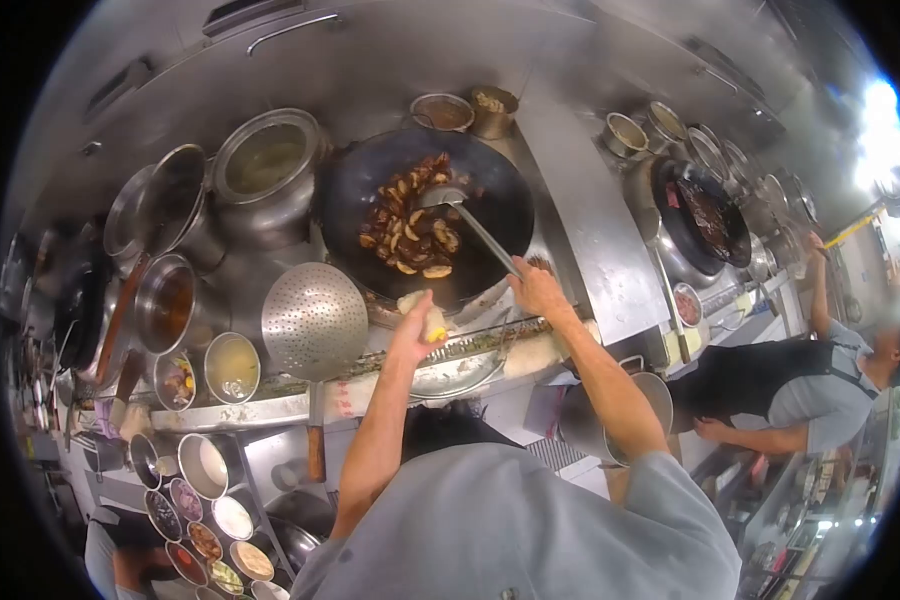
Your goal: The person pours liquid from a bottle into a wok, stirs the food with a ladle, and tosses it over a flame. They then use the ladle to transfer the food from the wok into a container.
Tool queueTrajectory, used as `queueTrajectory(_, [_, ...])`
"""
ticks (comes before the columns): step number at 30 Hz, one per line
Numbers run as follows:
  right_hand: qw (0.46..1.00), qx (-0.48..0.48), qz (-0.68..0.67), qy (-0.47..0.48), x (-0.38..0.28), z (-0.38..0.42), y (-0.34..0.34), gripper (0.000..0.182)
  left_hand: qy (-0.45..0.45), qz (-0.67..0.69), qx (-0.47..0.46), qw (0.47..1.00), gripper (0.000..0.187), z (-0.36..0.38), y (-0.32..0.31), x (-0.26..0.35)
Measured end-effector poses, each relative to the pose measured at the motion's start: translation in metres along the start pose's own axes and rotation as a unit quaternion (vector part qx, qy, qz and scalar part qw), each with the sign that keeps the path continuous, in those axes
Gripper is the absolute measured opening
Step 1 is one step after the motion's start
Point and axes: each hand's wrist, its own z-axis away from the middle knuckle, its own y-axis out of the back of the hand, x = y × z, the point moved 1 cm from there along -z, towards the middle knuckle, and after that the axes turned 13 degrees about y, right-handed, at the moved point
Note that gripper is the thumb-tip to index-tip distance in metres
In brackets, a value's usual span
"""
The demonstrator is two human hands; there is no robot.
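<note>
A large black wok [355, 215] sits on the burner in front of me, with browned pieces of food and pale slices [410, 220] spread in its middle. My right hand [538, 290] is closed round the long metal handle of a wok ladle [445, 196], whose head rests among the food. At the wok's near rim, my left hand [411, 328] grips a folded pale cloth [432, 322] with a yellow patch. Just left of that hand lies a round perforated skimmer [315, 315] with a wooden handle.
On the left stand a big steel pot [270, 165], a pot of reddish-brown liquid [166, 305] and a bowl of yellowish liquid [232, 368]. Several ingredient bowls [206, 541] fill the lower left. At the right, a co-worker [810, 390] stands near another wok [705, 220].
</note>
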Motion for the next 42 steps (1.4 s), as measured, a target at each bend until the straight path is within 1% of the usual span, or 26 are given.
queueTrajectory(1, [0.999,-0.001,-0.030,0.017,-0.003,-0.008,-0.005,0.045,0.043,0.003,0.038,0.998,0.042,0.002,0.001,0.000])
queueTrajectory(3, [0.998,-0.024,-0.054,0.014,-0.005,-0.013,-0.010,0.046,0.046,0.011,0.032,0.998,0.046,0.003,0.001,0.003])
queueTrajectory(5, [0.988,-0.029,-0.115,0.098,-0.001,-0.003,-0.001,0.046,0.063,-0.007,0.056,0.996,0.046,0.001,-0.003,0.003])
queueTrajectory(6, [0.986,-0.072,-0.132,0.075,0.004,0.005,0.006,0.044,0.058,-0.006,0.048,0.997,0.040,-0.004,-0.001,0.002])
queueTrajectory(7, [0.986,-0.070,-0.133,0.073,0.010,0.013,0.017,0.044,0.059,-0.009,0.047,0.997,0.040,-0.009,0.000,0.000])
queueTrajectory(9, [0.984,-0.136,-0.058,0.100,0.018,0.031,0.038,0.044,0.018,-0.014,0.047,0.999,0.028,-0.003,-0.004,0.000])
queueTrajectory(10, [0.985,-0.163,-0.040,0.041,0.022,0.037,0.046,0.044,0.019,-0.019,0.048,0.999,0.028,0.002,-0.008,0.002])
queueTrajectory(12, [0.990,-0.132,-0.023,0.042,0.023,0.044,0.051,0.042,0.010,0.005,-0.050,0.999,0.018,-0.001,-0.009,-0.001])
queueTrajectory(15, [0.995,-0.089,0.015,0.030,0.027,0.057,0.060,0.042,-0.015,0.061,-0.034,0.997,0.013,0.003,-0.008,-0.017])
queueTrajectory(16, [0.996,-0.064,-0.036,0.060,0.027,0.063,0.073,0.042,-0.022,0.049,0.023,0.998,0.010,0.007,-0.006,-0.027])
queueTrajectory(17, [0.991,-0.045,-0.092,0.085,0.038,0.076,0.073,0.043,-0.016,0.043,0.028,0.999,0.010,0.012,-0.008,-0.028])
queueTrajectory(19, [0.975,-0.120,-0.183,0.042,0.039,0.082,0.106,0.042,0.006,0.036,-0.021,0.999,0.018,0.007,0.006,-0.038])
queueTrajectory(20, [0.967,-0.158,-0.196,0.020,0.043,0.082,0.118,0.040,-0.002,0.053,0.008,0.999,0.017,0.003,0.004,-0.036])
queueTrajectory(21, [0.969,-0.171,-0.171,0.049,0.041,0.084,0.132,0.039,-0.009,0.068,0.037,0.997,0.015,-0.002,0.005,-0.035])
queueTrajectory(23, [0.969,-0.233,-0.077,0.038,0.027,0.093,0.162,0.039,-0.035,0.086,0.041,0.995,0.014,0.014,0.009,-0.049])
queueTrajectory(26, [0.952,-0.263,-0.110,0.115,0.046,0.103,0.175,0.039,0.019,0.069,0.057,0.996,0.013,0.042,0.016,-0.080])
queueTrajectory(27, [0.951,-0.264,-0.113,0.112,0.045,0.099,0.172,0.039,0.023,0.072,0.054,0.996,0.014,0.039,0.017,-0.080])
queueTrajectory(29, [0.944,-0.312,-0.096,0.043,0.048,0.092,0.158,0.040,0.013,0.072,0.050,0.996,0.014,0.032,0.012,-0.069])
queueTrajectory(30, [0.950,-0.285,-0.087,0.089,0.052,0.081,0.140,0.040,0.002,0.066,0.034,0.997,0.014,0.014,0.010,-0.052])
queueTrajectory(31, [0.955,-0.269,-0.077,0.096,0.060,0.070,0.118,0.041,-0.009,0.059,0.018,0.998,0.015,0.010,0.001,-0.042])
queueTrajectory(33, [0.960,-0.252,-0.062,0.108,0.052,0.049,0.087,0.042,-0.022,0.055,0.014,0.998,0.016,0.011,-0.003,-0.058])
queueTrajectory(35, [0.991,-0.088,-0.066,0.073,0.043,0.054,0.065,0.041,-0.057,0.065,0.026,0.996,0.018,0.012,0.005,-0.090])
queueTrajectory(37, [0.991,-0.071,-0.083,0.082,0.038,0.075,0.069,0.041,-0.081,0.013,0.013,0.997,0.018,0.017,0.023,-0.114])
queueTrajectory(39, [0.990,-0.056,-0.104,0.083,0.038,0.091,0.085,0.040,-0.069,0.035,0.009,0.997,0.019,0.019,0.027,-0.113])
queueTrajectory(41, [0.983,-0.091,-0.130,0.095,0.037,0.100,0.100,0.038,-0.050,0.046,-0.007,0.998,0.019,0.016,0.027,-0.092])
queueTrajectory(42, [0.975,-0.091,-0.153,0.136,0.036,0.097,0.104,0.039,-0.040,0.056,0.022,0.997,0.018,0.010,0.028,-0.082])
